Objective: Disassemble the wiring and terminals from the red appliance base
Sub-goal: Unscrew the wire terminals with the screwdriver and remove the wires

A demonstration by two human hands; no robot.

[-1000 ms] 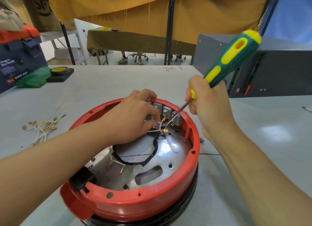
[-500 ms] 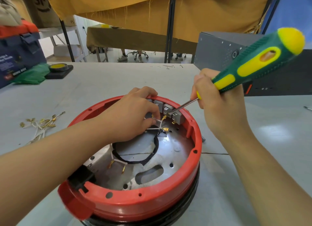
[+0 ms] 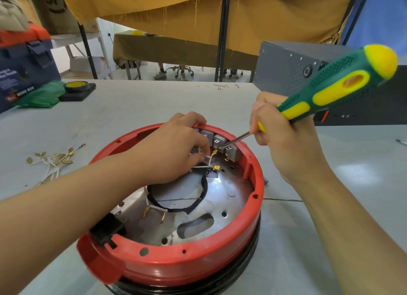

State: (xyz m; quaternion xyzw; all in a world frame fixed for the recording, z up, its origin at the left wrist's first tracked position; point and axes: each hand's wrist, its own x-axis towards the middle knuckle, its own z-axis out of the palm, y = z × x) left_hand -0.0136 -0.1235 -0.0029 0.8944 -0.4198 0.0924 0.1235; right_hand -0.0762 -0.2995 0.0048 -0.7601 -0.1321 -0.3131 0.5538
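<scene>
Left hand: your left hand [image 3: 174,149] reaches across the rim, knuckles up, fingers curled down, pinching a thin white wire [image 3: 206,157] beside the switches.
Right hand: your right hand [image 3: 284,138] is closed round the green-and-yellow-handled screwdriver [image 3: 339,85], wrist raised, handle slanting up and to the right.
Screwdriver tip: the metal shaft angles down to the row of grey switch blocks [image 3: 220,142] at the far inner wall.
Appliance base: the round red plastic appliance base [image 3: 198,264] sits open-side up on the pale grey bench [image 3: 132,109], directly before you.
Terminals: a brass spade terminal [image 3: 216,167] lies loose just below the switches.
Removed parts: a heap of white leads with brass ends [image 3: 55,160] lies on the bench, well left of the base.
</scene>
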